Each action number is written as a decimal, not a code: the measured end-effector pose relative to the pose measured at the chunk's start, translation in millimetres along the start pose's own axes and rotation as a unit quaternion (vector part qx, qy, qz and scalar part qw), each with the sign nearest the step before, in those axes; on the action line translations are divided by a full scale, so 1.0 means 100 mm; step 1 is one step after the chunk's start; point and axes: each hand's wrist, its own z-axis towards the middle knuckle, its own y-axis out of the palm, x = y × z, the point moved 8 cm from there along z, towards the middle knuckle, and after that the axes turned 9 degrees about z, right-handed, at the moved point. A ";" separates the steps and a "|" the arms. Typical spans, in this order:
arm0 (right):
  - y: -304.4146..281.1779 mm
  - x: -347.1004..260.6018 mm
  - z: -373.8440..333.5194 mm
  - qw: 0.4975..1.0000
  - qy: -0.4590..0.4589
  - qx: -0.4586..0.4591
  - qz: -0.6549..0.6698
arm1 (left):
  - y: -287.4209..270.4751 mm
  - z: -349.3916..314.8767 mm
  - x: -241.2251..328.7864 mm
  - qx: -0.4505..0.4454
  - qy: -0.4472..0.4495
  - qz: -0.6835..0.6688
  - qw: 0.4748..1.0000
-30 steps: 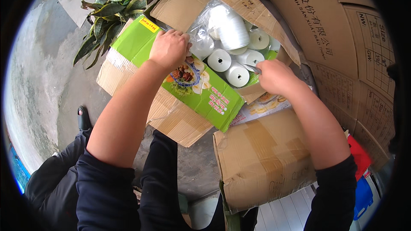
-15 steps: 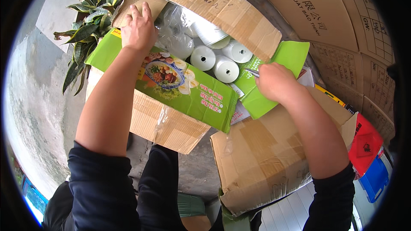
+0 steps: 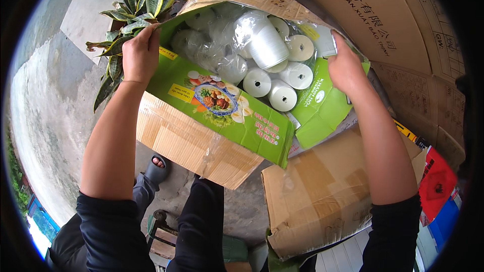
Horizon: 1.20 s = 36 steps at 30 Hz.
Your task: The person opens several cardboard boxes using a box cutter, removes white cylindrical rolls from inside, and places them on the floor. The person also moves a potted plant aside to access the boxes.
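A cardboard box [image 3: 201, 138] with green printed flaps stands open in front of me. White thread cones [image 3: 257, 81] fill it, several of them wrapped in clear plastic [image 3: 232, 68]. My left hand [image 3: 140, 56] is closed on the flap at the box's left corner. On the far right side, my right hand [image 3: 348, 65] grips the edge of the green right flap [image 3: 322, 98], its fingers partly hidden behind it. Whether the slim metal tool seen earlier is still in that hand I cannot tell. The printed front flap [image 3: 227, 106] is folded outward.
A second brown box [image 3: 317, 186] stands near right, close to the open one. Large cartons [image 3: 348, 10] are stacked at the far right, with a red packet [image 3: 436, 184] below them. A potted plant [image 3: 136, 7] is at far left. A sandalled foot [image 3: 158, 168] shows below.
My left hand has gone from lying over the left flap to gripping the corner. My right hand has moved up along the right flap. The opening is wider and shows more cones.
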 end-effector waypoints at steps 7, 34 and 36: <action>0.03 0.05 0.31 0.987 -0.118 0.099 0.048 | -0.05 0.46 -0.32 -0.041 -0.105 0.036 0.993; 1.38 -2.50 0.72 0.972 -0.028 -0.230 0.035 | 0.69 -0.55 0.37 -0.118 0.032 0.069 0.990; 1.65 -2.50 0.96 0.989 -0.027 -0.146 -0.004 | 0.67 -0.55 0.37 -0.117 0.029 0.051 0.991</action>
